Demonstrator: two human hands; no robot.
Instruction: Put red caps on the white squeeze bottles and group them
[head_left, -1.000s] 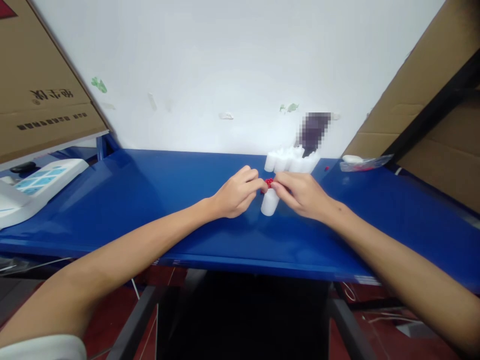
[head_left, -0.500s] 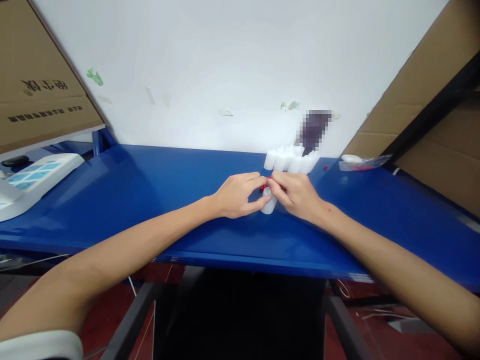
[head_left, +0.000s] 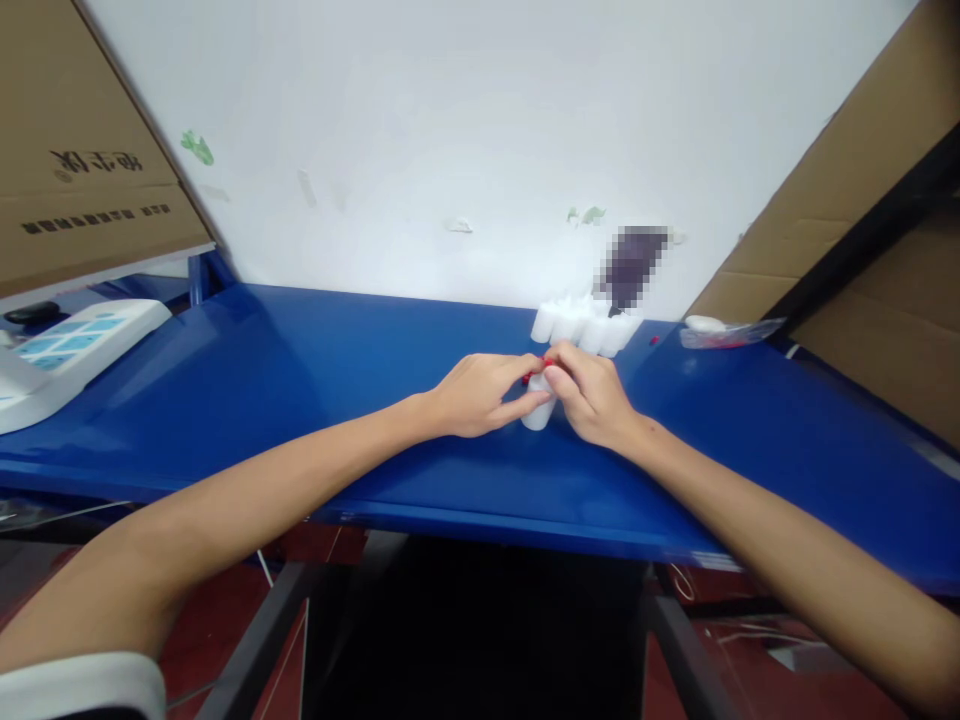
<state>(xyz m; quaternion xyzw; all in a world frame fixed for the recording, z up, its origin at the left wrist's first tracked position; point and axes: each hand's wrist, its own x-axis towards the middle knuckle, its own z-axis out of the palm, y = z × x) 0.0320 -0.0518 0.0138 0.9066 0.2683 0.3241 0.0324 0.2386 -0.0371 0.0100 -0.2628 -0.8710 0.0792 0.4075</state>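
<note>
A small white candle-like cylinder [head_left: 535, 415] stands upright on the blue table, partly hidden by my fingers. My left hand [head_left: 484, 393] reaches in from the left, its thumb and fingers curved around the cylinder's upper part. At the top, my right hand [head_left: 594, 392] pinches a small red piece [head_left: 548, 364], too small and covered to tell its kind. More red [head_left: 527, 379] shows just under my left fingers. Right behind the hands, several similar white cylinders [head_left: 574, 322] with uneven tops stand close together.
The blue table [head_left: 337, 340] meets a white wall. A clear plastic bag [head_left: 731, 335] with red inside lies at the right, near a tiny red bit [head_left: 655, 340]. A white device with blue panels [head_left: 75, 345] sits at the left. Cardboard sheets [head_left: 82, 130] flank both sides.
My right fingers have shifted slightly at the cylinder's top, and more of the red piece now shows. My left hand keeps its hold. The view has tilted a little.
</note>
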